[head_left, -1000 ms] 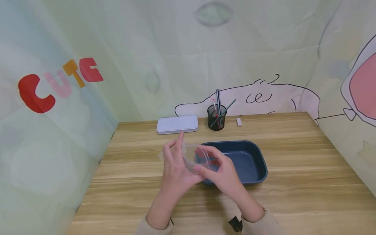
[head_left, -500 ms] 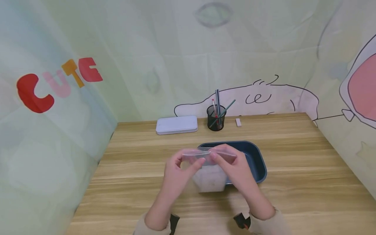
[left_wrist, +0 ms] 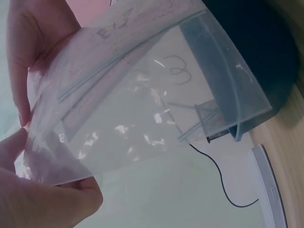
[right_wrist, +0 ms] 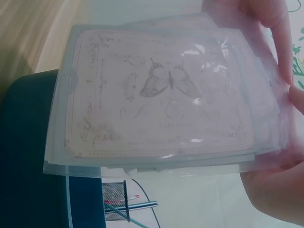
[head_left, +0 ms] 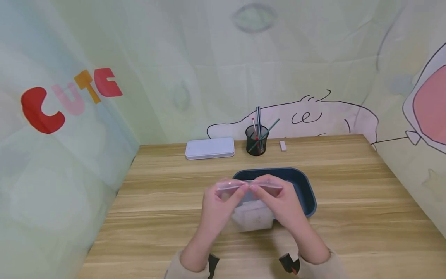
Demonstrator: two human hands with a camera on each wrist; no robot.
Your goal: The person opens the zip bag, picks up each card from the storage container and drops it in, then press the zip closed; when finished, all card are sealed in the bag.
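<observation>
A clear plastic zip bag (head_left: 253, 219) hangs between my hands, its top edge level and its lower part full of pale paper cards. My left hand (head_left: 216, 207) pinches the left half of that edge between thumb and fingers. On the right half my right hand (head_left: 286, 203) does the same, the two thumb tips nearly meeting at the middle. A butterfly print with an ornate border shows on the front card (right_wrist: 161, 104) in the right wrist view. In the left wrist view much of the bag's clear film (left_wrist: 133, 128) is see-through, with glints on it.
Behind the bag stands a dark blue rectangular bin (head_left: 307, 190), partly covered by the hands. Along the back of the wooden table (head_left: 150, 193) are a white flat case (head_left: 210, 148), a black mesh pen cup (head_left: 256, 144) with several pens and a small pale eraser (head_left: 282, 146).
One second ago the bag's mouth was spread apart with the left hand tilted up. Now both hands pinch the edge flat, and the thumbs have come together at its middle.
</observation>
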